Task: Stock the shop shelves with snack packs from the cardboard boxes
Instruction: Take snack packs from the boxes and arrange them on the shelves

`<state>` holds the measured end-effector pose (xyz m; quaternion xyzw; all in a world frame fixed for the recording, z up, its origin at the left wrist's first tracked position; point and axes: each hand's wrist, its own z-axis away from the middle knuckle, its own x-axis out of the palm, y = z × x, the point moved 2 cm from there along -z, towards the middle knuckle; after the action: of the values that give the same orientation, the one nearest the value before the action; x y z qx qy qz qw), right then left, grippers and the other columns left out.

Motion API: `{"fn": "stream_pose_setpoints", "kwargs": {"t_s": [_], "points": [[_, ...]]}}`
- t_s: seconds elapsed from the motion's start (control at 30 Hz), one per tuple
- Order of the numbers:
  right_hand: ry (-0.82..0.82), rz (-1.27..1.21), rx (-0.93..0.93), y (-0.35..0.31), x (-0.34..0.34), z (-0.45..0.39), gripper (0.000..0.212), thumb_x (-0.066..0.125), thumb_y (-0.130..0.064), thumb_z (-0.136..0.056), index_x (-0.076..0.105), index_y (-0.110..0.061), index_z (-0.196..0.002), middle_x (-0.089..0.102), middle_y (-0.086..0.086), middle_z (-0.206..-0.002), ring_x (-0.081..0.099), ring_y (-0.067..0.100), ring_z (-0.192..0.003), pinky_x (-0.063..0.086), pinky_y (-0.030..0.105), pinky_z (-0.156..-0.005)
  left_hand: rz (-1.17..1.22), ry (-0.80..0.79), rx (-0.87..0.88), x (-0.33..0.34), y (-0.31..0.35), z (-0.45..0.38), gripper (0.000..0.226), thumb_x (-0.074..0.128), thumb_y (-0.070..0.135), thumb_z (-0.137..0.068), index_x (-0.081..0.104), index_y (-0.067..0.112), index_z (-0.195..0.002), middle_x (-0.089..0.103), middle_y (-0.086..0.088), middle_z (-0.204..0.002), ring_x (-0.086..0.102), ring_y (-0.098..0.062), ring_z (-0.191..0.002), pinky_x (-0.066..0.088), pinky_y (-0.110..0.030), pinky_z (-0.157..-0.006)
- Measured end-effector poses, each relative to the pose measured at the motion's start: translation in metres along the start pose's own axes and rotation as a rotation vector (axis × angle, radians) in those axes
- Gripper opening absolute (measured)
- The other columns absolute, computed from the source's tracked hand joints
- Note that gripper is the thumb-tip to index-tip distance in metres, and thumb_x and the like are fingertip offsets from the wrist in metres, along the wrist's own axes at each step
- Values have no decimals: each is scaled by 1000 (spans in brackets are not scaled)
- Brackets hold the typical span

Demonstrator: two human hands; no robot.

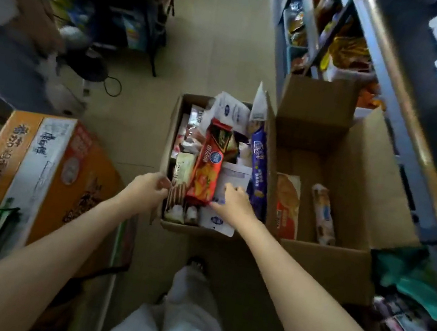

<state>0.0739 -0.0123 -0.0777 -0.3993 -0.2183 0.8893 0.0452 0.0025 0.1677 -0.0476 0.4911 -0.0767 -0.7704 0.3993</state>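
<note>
**Bare arms, pale trousers**

The person is wearing loose, off-white cloth trousers (185, 318), showing near the bottom centre. A dark shoe (196, 263) is peeking out beyond the hem. Both forearms are showing bare, without sleeves, watches or rings.

Snack packs (205, 169) in left box (172, 128)

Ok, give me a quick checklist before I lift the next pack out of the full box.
1. Left hand steadying the full box at its left wall: ok, it grips the wall.
2. Right hand on a pack: ok, fingers rest on the white pack.
3. Firm grip on that pack: cannot tell.
4. Red pack free of the hand: ok, it lies beside it.
5. Shelf space for the pack: cannot tell.
</note>
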Motion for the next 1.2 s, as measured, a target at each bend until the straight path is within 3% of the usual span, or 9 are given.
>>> {"fn": "stream_pose_setpoints", "kwargs": {"t_s": [0.2,0.33,0.47,0.6,0.77,0.87,0.93,1.03,1.2], "points": [[62,-261,174,-20,26,-81,93,67,-39,-83,9,-4,-146,28,22,-145,29,39,-134,31,48,-106,95,-20,-69,-6,-5,-58,23,49,10,-90,57,12,-112,62,-5,-108,54,-15,-98,44,-26,-84],[88,-271,227,-33,43,-116,98,59,-42,-87,-11,-9,-148,20,22,-144,38,42,-125,36,50,-100,165,-79,-122,3,-15,-76,27,51,11,-91,51,12,-118,60,-3,-108,58,-17,-101,47,-28,-82],[97,-417,245,-29,28,-126,99,67,-35,-81,-1,-12,-149,33,20,-137,45,38,-120,41,42,-96,221,-70,-198,2,-22,-82,29,53,13,-91,49,13,-119,59,-3,-111,58,-14,-96,48,-30,-81],[190,-384,80,-27,-34,-98,99,74,-34,-74,9,-13,-146,39,16,-138,41,34,-127,36,42,-101,605,-63,-253,-14,6,-84,29,52,23,-93,48,7,-118,62,-9,-107,60,-10,-77,48,-36,-84],[515,-98,-218,-38,-139,-6,96,74,-41,-74,13,-20,-145,35,13,-127,49,33,-112,46,46,-90,822,-232,60,-42,116,-61,25,51,45,-90,56,23,-99,64,2,-103,62,-9,-84,47,-22,-69],[702,203,-289,-27,-181,79,94,71,-38,-76,15,-19,-149,34,14,-128,51,35,-111,48,44,-81,870,-310,325,-42,189,-17,14,53,32,-91,55,22,-101,63,6,-85,61,0,-63,47,-13,-51],[773,342,-259,-4,-197,141,96,72,-40,-76,15,-18,-150,35,13,-129,47,30,-116,45,42,-86,911,-331,497,-31,225,14,28,57,16,-89,52,12,-116,65,5,-90,65,-1,-69,50,-12,-56],[768,141,-143,40,-216,231,98,74,-48,-73,18,-20,-148,35,9,-136,41,23,-124,37,33,-100,887,-464,654,-9,279,73,35,61,7,-85,50,11,-118,66,4,-90,63,-6,-74,51,-15,-58],[983,-337,140,106,-238,393,86,73,-46,-74,36,-9,-141,48,6,-139,50,17,-118,45,33,-93,695,-808,1032,21,380,199,37,60,-4,-82,51,21,-108,66,4,-90,65,-4,-71,55,-21,-63]]}}
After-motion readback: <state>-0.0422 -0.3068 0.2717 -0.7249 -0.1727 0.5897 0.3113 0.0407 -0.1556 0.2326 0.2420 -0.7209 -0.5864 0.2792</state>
